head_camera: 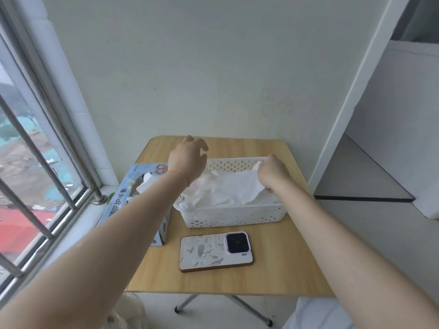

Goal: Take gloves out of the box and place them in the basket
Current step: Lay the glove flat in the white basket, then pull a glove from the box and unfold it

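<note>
A white perforated basket [234, 216] stands on the small wooden table and is heaped with thin white gloves [225, 188]. Left of it lies the blue glove box [123, 200], a white glove poking from its top slot. My right hand [273, 173] pinches the edge of a glove at the basket's far right end. Over the basket's far left corner hovers my left hand [188, 159], its fingers loosely spread and holding nothing.
A phone [215, 251] in a patterned case lies face down on the wooden table [273, 269] in front of the basket. A barred window [35, 162] runs along the left, a plain wall stands behind the table, and floor opens to the right.
</note>
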`<action>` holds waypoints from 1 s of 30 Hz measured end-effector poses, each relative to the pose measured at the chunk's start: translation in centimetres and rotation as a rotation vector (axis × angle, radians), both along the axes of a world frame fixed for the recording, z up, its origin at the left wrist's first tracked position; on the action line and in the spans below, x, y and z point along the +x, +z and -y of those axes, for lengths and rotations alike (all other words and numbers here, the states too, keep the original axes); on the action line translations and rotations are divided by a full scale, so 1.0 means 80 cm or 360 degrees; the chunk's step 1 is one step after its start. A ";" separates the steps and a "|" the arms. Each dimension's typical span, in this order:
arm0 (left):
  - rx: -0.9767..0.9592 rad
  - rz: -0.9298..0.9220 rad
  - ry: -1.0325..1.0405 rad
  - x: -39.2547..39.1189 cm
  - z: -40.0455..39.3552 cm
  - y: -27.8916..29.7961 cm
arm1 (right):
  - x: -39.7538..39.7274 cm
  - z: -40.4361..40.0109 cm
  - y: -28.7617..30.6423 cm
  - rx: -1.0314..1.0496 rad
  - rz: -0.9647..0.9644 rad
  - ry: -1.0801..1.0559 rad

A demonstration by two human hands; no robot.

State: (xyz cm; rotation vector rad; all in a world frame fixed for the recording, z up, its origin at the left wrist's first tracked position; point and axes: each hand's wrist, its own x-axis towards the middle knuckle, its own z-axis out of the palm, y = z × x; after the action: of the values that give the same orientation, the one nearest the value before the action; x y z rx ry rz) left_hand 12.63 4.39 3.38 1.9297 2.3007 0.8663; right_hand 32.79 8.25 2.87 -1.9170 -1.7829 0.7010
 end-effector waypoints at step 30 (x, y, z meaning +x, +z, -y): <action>-0.0058 0.0333 0.0187 -0.117 0.102 -0.020 | -0.159 0.054 -0.003 0.0684 0.0267 0.0992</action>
State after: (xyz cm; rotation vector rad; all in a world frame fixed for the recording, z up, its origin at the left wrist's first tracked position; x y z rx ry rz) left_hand 3.24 -3.76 1.76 1.6170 2.3063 0.9774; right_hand 20.09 3.90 2.59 -1.1657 -2.4291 0.2992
